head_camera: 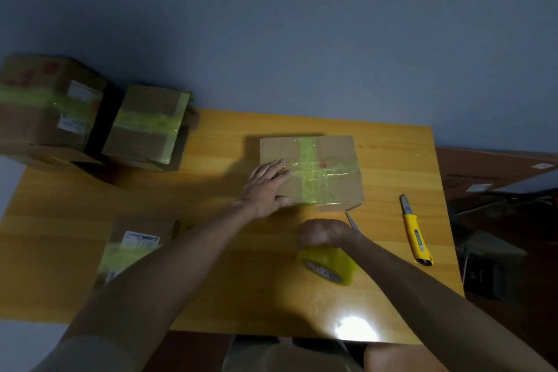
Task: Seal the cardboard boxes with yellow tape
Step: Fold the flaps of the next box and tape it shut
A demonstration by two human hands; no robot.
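Forearms: both bare and reaching forward from the bottom edge; the left one runs long and diagonal up to the right, the right one comes in from the lower right.
Table (pixel 211 296): smooth orange-yellow wood, glossy, with a white glare spot on its near edge.
Tape roll (pixel 329 266): a thick yellow ring tilted on the table, its printed core facing the camera, directly under the right wrist.
Right hand (pixel 324 232): knuckles up and fingers curled downward, blurred; I cannot tell whether they grip the roll, the blade or nothing.
Blade (pixel 353 222): a thin grey metal point sticking out past the right hand, its far end hidden.
Flat parcel (pixel 136 241): brown and low, at near left, with a white label and a yellow-green tape band, partly behind the left forearm.
Utility knife (pixel 415 232): yellow body and grey tip, lying alone at the right, well apart from the hands.
Left hand (pixel 265 187): palm down, fingers straight and close together, pressing the box's left top, with the thumb at its near edge.
Cardboard box (pixel 332 160): flat and rectangular at mid-table, with shiny, wrinkled yellow tape crossing its top in both directions.
Taped boxes (pixel 145 127): two taller brown cartons at far left, each banded in yellow tape; the larger one (pixel 45 106) carries white labels.
Wall (pixel 302 39): plain, matt blue-grey.
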